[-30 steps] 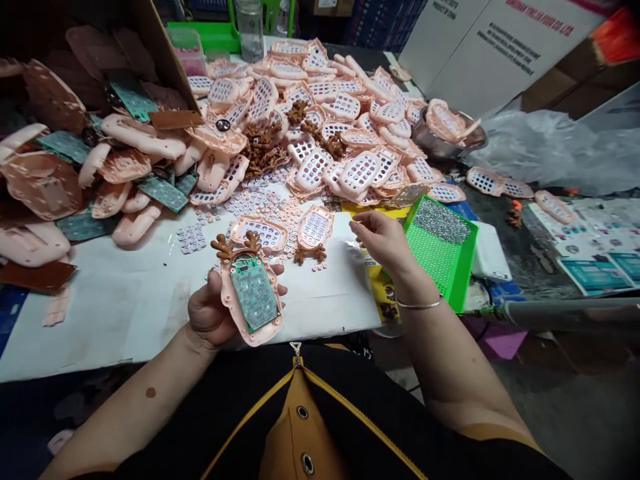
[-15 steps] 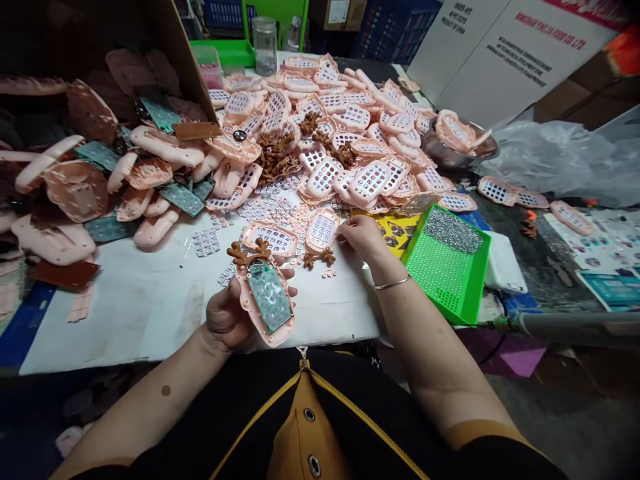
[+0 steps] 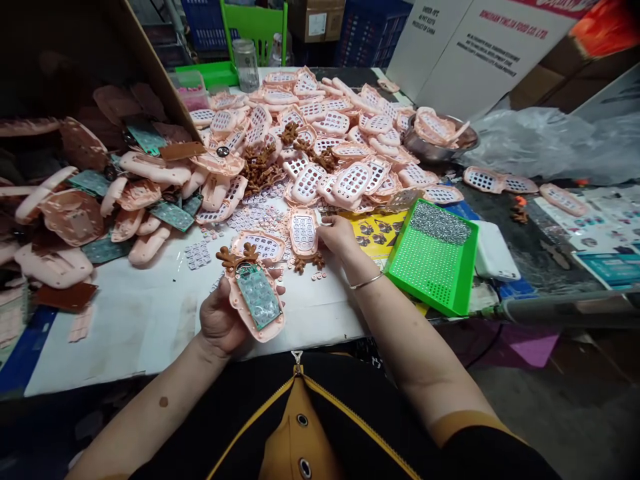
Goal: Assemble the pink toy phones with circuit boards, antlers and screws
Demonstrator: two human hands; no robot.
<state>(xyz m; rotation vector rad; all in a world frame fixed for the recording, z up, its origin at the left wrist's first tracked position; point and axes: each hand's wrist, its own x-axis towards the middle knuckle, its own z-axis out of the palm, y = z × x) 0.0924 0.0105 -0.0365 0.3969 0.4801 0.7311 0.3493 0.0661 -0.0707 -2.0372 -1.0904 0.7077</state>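
Note:
My left hand [image 3: 223, 320] is closed round a pink toy-phone half shell [image 3: 273, 331], tilted toward me. A green circuit board [image 3: 259, 297] lies inside it, and brown antlers [image 3: 237, 255] stick out of its top. My right hand [image 3: 343, 243] has its fingertips closed at the right edge of a pink front shell [image 3: 303, 230] with light keys in its holes. A second pair of brown antlers [image 3: 309, 263] lies at that shell's near end, partly covered. Beside it, another pink front shell [image 3: 259, 247] rests on the table, touched by neither hand.
A large heap of pink shells [image 3: 353, 183] fills the table's back, with a pile of brown antlers [image 3: 263, 170]. More shells and boards spill from a carton [image 3: 165, 60] at left. A green tray [image 3: 433, 257] with small metal parts stands right, near a metal bowl [image 3: 440, 150].
The front shell at my right hand has turned straighter and now overlaps the loose antlers. My left hand keeps its hold on the shell with the board. The whole view has shifted slightly.

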